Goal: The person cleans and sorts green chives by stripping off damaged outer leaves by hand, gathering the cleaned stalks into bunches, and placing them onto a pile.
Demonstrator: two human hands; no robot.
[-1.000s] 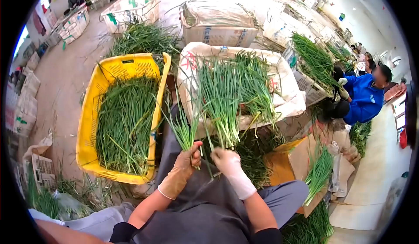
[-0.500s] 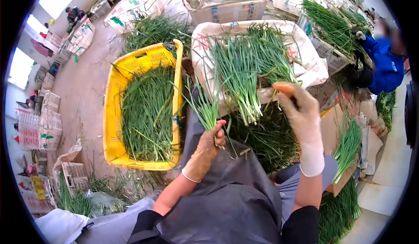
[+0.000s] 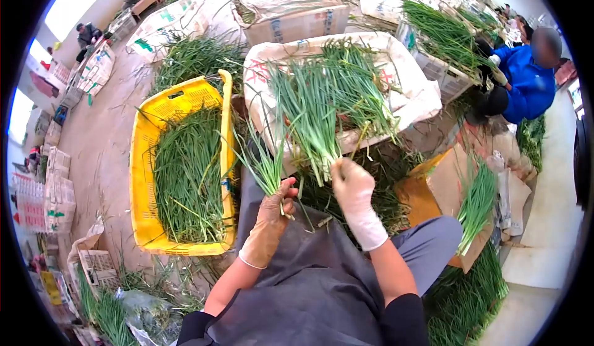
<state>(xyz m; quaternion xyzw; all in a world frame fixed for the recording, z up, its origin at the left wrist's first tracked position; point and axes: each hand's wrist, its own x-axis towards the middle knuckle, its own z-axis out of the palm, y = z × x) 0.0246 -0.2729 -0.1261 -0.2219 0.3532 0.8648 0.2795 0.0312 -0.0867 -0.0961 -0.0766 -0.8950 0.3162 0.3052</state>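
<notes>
A small bunch of spring onions (image 3: 267,171) is held near its pale root ends in my gloved left hand (image 3: 273,209), leaves pointing up and away. My gloved right hand (image 3: 354,190) is closed at the white ends of the spring onions (image 3: 309,114) that lie over the near edge of a white-lined crate (image 3: 416,91). Its fingertips are pinched together there; how many stalks lie between them is hidden. Both hands are above my dark apron (image 3: 303,241), a short way apart.
Left of my hands stands a yellow crate (image 3: 141,191) of loose green leaves. A cardboard box (image 3: 447,173) with a spring onion bunch (image 3: 476,204) is at my right. Beyond it, a person in blue (image 3: 526,83) sits beside another loaded crate (image 3: 442,74).
My right hand has moved left and down, from the crate's right corner to the onions' white ends, and its fingers have closed. The left hand still holds its bunch. The view has shifted slightly.
</notes>
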